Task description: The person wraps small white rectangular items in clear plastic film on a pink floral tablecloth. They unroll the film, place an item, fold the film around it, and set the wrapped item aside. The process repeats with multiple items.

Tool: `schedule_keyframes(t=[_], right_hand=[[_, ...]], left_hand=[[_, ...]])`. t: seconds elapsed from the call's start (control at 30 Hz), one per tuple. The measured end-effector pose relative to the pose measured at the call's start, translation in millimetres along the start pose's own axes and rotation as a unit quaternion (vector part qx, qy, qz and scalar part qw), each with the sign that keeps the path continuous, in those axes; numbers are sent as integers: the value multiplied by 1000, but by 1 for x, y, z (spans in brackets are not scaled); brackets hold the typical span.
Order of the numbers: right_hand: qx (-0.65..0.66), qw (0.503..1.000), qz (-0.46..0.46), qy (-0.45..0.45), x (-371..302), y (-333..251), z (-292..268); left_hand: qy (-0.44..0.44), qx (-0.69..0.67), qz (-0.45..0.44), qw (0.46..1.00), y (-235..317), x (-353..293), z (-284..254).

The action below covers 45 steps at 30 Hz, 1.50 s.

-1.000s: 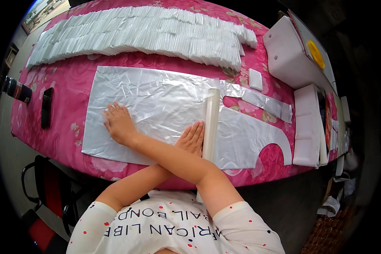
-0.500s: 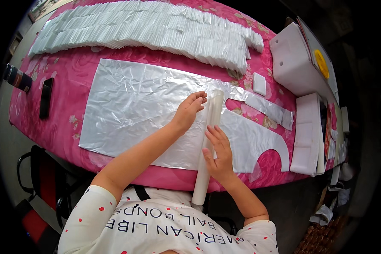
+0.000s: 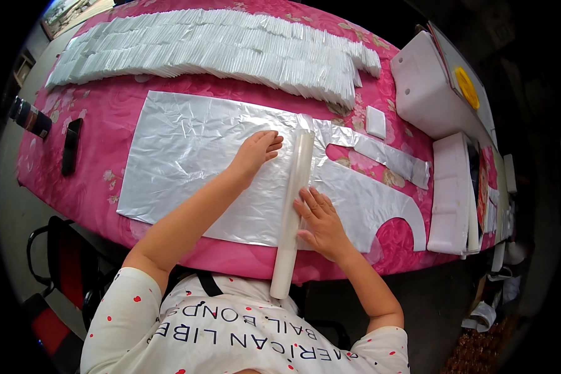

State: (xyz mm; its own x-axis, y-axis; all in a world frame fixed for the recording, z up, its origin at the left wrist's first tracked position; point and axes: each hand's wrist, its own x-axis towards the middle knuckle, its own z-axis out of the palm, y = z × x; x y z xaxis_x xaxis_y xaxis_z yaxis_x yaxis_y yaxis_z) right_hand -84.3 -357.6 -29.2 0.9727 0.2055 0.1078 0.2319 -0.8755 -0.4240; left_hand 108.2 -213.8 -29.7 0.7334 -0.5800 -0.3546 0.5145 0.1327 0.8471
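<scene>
A thin, shiny translucent plastic apron (image 3: 193, 162) lies flat, its cut-out curves and narrow strap toward the right. Across it rests a long whitish roll (image 3: 287, 218), whose near end sticks out over the table edge toward my body. My right hand (image 3: 324, 225) is open, its fingertips against the right side of the roll. To the roll's left, my left hand (image 3: 254, 154) is over the apron, fingers stretched out and slightly bent, with nothing in it and a gap to the roll.
Rows of folded white plastic packets (image 3: 206, 53) line the far side of the pink flowered tablecloth (image 3: 100, 143). One folded packet (image 3: 376, 121) lies apart near two white foam boxes (image 3: 417, 84) at the right. A phone (image 3: 71, 147) and a dark bottle (image 3: 30, 117) are at the left.
The roll has shifted a little to the left over the apron. My left hand has also moved left, away from the roll; my right hand stays beside it.
</scene>
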Motion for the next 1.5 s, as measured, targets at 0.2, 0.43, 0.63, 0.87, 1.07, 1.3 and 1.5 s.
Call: schedule_keyframes(t=[0.2, 0.43, 0.63, 0.87, 1.07, 1.3, 1.5], right_hand=[[84, 976, -188, -69, 95, -82, 37], [218, 950, -223, 32, 160, -98, 33], [-16, 972, -232, -43, 196, -76, 58], [-31, 962, -262, -71, 272, -129, 112], [50, 994, -78, 63, 299, -195, 161], [493, 847, 126, 156, 278, -205, 152], [809, 544, 208, 72, 251, -188, 86]], left_hand=[[57, 52, 58, 995, 18, -84, -102], [188, 84, 90, 974, -4, -206, -187], [208, 125, 117, 963, -24, -262, -187], [288, 616, 190, 708, -10, -261, -175], [358, 569, 26, 740, -15, -250, -190], [159, -16, -48, 986, -8, -263, -192], [-130, -433, -85, 888, 1, -252, -160]])
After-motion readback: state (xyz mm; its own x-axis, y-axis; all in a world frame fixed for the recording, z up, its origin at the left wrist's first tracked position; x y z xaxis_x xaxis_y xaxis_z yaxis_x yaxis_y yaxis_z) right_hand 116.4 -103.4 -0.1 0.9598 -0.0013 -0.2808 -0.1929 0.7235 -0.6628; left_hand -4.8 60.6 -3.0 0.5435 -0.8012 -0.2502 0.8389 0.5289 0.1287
